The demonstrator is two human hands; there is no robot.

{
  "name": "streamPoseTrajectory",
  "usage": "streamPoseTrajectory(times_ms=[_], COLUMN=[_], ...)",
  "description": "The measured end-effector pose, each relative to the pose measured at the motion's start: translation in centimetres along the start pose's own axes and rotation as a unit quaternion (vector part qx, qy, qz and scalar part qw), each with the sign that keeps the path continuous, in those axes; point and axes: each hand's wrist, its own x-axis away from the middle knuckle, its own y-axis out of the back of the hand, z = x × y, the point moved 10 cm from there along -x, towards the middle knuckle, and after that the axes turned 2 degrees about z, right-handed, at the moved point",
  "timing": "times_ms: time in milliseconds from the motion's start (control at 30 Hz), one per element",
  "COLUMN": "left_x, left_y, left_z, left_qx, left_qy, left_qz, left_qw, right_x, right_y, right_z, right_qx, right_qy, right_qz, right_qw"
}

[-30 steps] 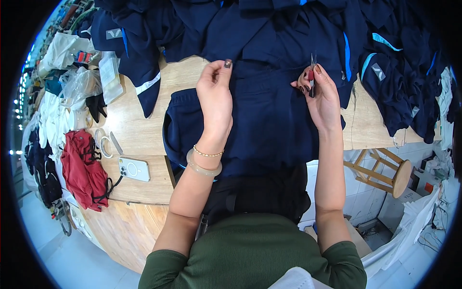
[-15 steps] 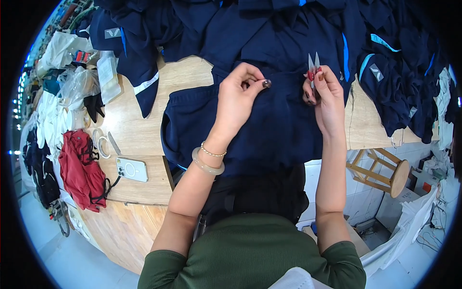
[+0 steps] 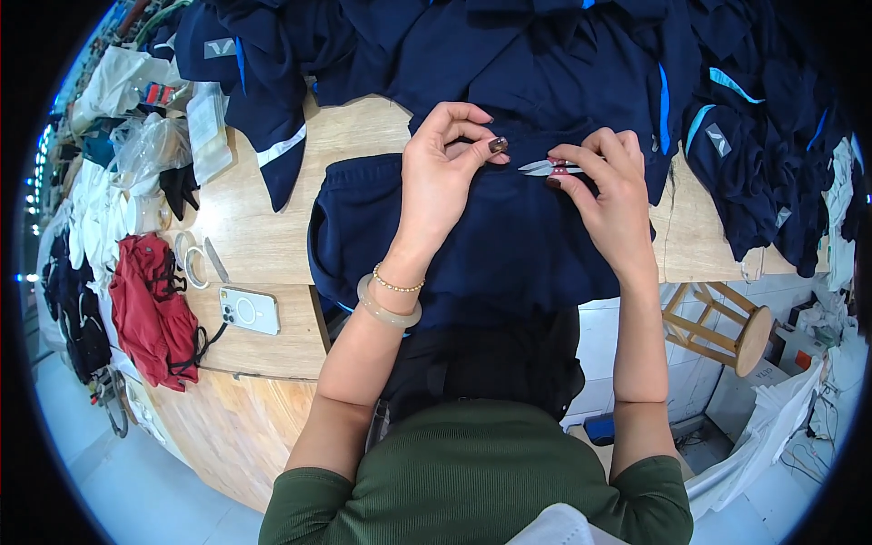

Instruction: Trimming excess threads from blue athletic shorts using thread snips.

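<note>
A navy blue garment [image 3: 509,241] with a gathered waistband lies across the table's near edge and over my lap. Above its upper edge my left hand [image 3: 439,173] is closed in a pinch, thumb against fingers; whatever is in the pinch is too small to make out. My right hand [image 3: 604,186] grips thread snips [image 3: 541,168] with red handles. Their pointed blades face left toward my left fingertips, a short gap away, and lie just over the cloth. A bead bracelet and a pale bangle circle my left wrist.
More navy garments [image 3: 409,54] with light blue trim pile up across the back and right. On the wooden table [image 3: 245,245] at left are a phone [image 3: 250,311], tape rolls [image 3: 193,266] and a red bag [image 3: 153,309]. A wooden stool [image 3: 754,341] stands lower right.
The snips have turned from pointing away from me to pointing left, and my right hand has rolled over and come nearer my left. My left hand stays pinched, shifted slightly left and farther away.
</note>
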Motion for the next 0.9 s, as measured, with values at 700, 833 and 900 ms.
streamPoseTrajectory(times_ms=[700, 833, 900], left_x=[1.3, 1.3, 1.1], left_y=[-2.7, -2.6, -2.6], left_z=[-2.6, -2.4, -2.4], left_qx=[-0.470, -0.490, -0.451], left_qy=[-0.234, -0.246, -0.233], left_qz=[0.089, 0.074, 0.083], left_qw=[0.846, 0.833, 0.858], right_x=[-0.2, -0.3, -0.2], right_y=[-0.3, -0.6, -0.8], right_z=[-0.7, -0.3, -0.1], right_qx=[0.025, 0.013, 0.015], right_qy=[0.012, 0.023, 0.024], right_qz=[0.002, 0.003, 0.002], right_qw=[1.000, 1.000, 1.000])
